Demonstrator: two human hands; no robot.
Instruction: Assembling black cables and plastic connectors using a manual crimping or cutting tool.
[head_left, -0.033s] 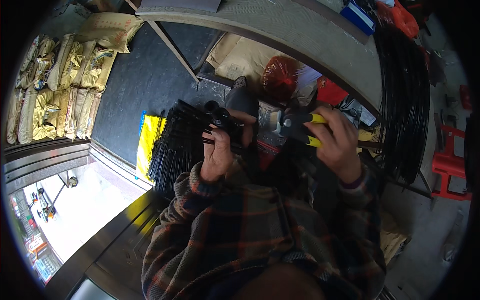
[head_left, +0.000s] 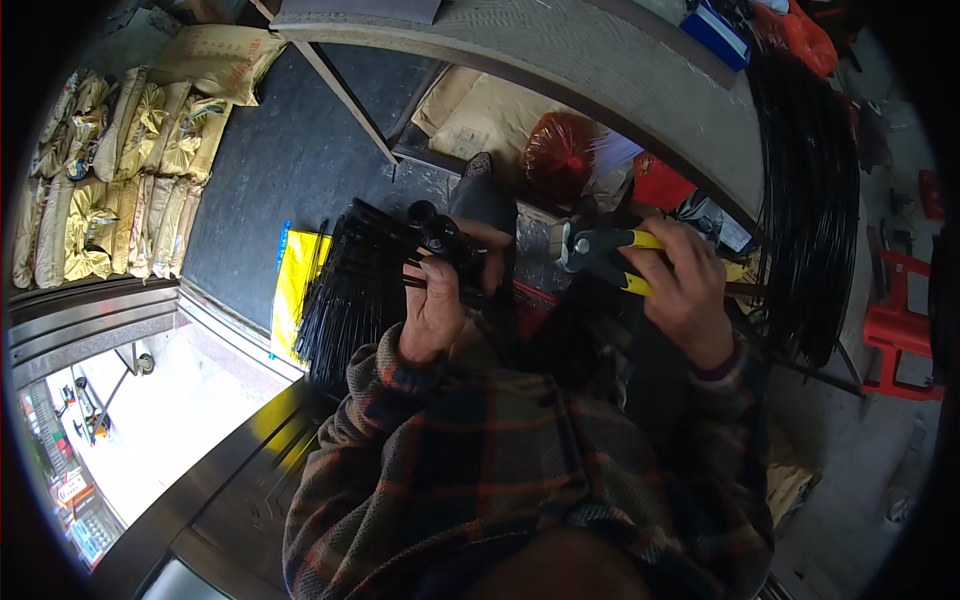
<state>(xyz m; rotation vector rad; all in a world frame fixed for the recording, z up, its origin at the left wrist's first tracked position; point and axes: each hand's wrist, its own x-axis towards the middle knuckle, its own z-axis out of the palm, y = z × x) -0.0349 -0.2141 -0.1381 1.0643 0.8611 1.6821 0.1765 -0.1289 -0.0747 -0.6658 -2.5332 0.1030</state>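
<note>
My left hand (head_left: pixel 437 305) is closed around a black piece with round, tube-like ends (head_left: pixel 437 230). Thin black strips run from it toward a thick fanned bundle of black strands (head_left: pixel 345 300) on the left; how the two join is hard to make out. A pair of end-cutting pliers (head_left: pixel 592 245) with black and yellow handles is gripped in my right hand (head_left: pixel 690 290). Its broad metal jaws point left, toward the black piece, with a gap between them. Dark shadow hides what lies below the pliers.
A worktable (head_left: pixel 560 50) crosses the far side, with long black strands (head_left: pixel 810 200) hanging at its right end. Beneath it sit a red plastic bag (head_left: pixel 560 155) and sacks. Stacked sacks (head_left: pixel 120 180) stand far left; a red stool (head_left: pixel 900 325) is at right.
My right hand and the pliers have shifted slightly to the right, and the handles look a little wider apart. My left hand is nearly still.
</note>
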